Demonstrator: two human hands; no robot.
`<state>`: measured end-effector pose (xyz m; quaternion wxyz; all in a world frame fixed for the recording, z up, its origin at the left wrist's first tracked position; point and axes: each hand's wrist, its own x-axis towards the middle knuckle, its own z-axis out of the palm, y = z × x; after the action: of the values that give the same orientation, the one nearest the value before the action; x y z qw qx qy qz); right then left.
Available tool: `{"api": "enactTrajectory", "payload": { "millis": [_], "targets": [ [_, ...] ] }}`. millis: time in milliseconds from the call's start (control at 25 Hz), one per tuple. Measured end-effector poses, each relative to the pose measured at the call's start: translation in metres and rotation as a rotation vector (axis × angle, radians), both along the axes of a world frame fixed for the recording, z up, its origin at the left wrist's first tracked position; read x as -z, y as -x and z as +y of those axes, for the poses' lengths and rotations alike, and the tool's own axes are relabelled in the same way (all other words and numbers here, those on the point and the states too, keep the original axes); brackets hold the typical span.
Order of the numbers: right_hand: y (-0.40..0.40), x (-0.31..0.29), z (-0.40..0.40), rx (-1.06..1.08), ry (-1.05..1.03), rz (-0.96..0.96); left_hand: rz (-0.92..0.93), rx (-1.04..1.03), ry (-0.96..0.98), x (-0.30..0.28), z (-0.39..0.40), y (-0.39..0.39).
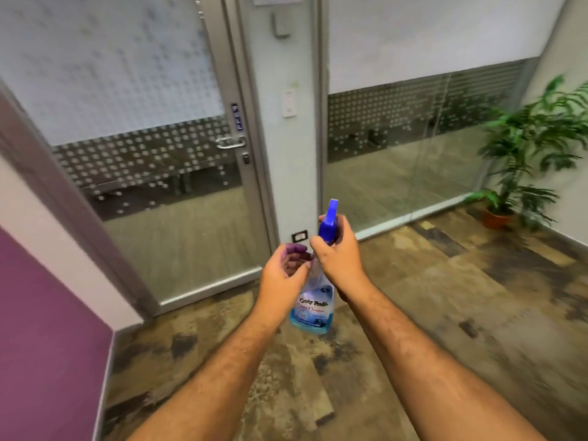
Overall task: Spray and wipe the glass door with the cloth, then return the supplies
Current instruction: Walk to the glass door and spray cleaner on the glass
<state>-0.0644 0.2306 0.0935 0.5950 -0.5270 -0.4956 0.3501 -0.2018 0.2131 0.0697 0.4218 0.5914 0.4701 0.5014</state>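
Observation:
A clear spray bottle [313, 308] of glass cleaner with a blue trigger head hangs in front of me at mid-frame. My right hand [337, 254] grips it around the neck, just under the blue head. My left hand [284, 275] is cupped beside the bottle's shoulder, fingers curled, touching or nearly touching it. No cloth shows. The glass door [152, 173], with dotted frosting, a grey metal frame and a lever handle [230, 142], stands ahead to the left.
A grey pillar [286, 154] with switches and a socket separates the door from a fixed glass wall [407, 148] on the right. A potted plant [521, 160] stands in the right corner. A purple wall [41, 329] lies close on my left. The floor is mottled tile.

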Motion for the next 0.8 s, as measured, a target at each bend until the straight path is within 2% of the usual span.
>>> {"api": "enactTrajectory", "payload": {
  "millis": [240, 400, 520, 680, 800],
  "targets": [
    [0.138, -0.030, 0.064, -0.156, -0.038, -0.028, 0.045, -0.212, -0.058, -0.010, 0.039, 0.120],
    [0.209, -0.041, 0.118, -0.211, -0.030, 0.099, 0.059, -0.320, -0.086, -0.022, 0.082, 0.179],
    [0.250, -0.050, 0.169, -0.217, -0.063, 0.128, 0.063, -0.374, -0.112, -0.036, 0.125, 0.214],
    [0.300, -0.080, 0.248, -0.179, -0.140, 0.070, 0.043, -0.471, -0.155, -0.071, 0.201, 0.248],
    [0.320, -0.111, 0.308, -0.292, -0.131, 0.144, 0.072, -0.515, -0.201, -0.102, 0.258, 0.270]
  ]
}}
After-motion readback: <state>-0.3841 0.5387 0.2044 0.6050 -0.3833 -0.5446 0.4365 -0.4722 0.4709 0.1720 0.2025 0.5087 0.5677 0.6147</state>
